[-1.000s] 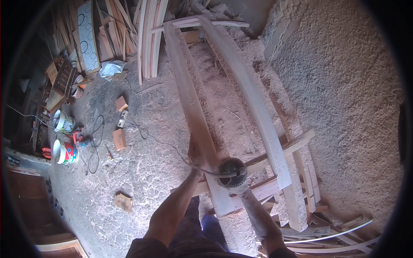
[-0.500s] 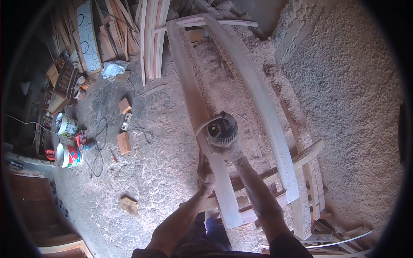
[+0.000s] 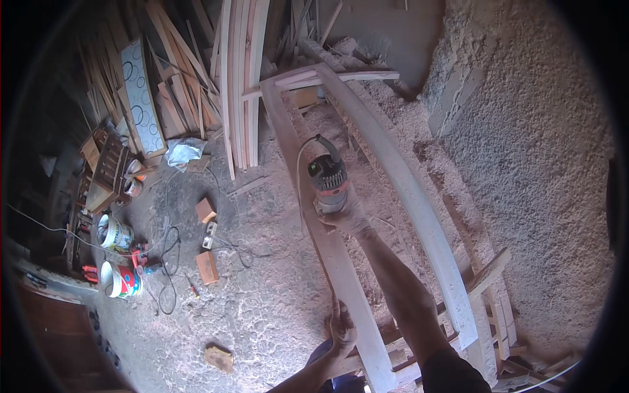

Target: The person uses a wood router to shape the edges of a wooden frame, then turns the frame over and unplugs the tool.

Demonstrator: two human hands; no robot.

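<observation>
Routing plank edge | right hand (image 3: 347, 216) gripping trim router (image 3: 327, 183) | left hand (image 3: 342, 327) clamped on curved plank (image 3: 341, 275) | next: steady feed along edge

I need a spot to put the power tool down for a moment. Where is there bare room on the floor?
The sawdust floor right of the curved plank lies bare. A smaller patch lies between the wood blocks and the plank that the left hand steadies and the right hand runs the router along. Crowded: buckets, cables and stacked boards at left.
</observation>
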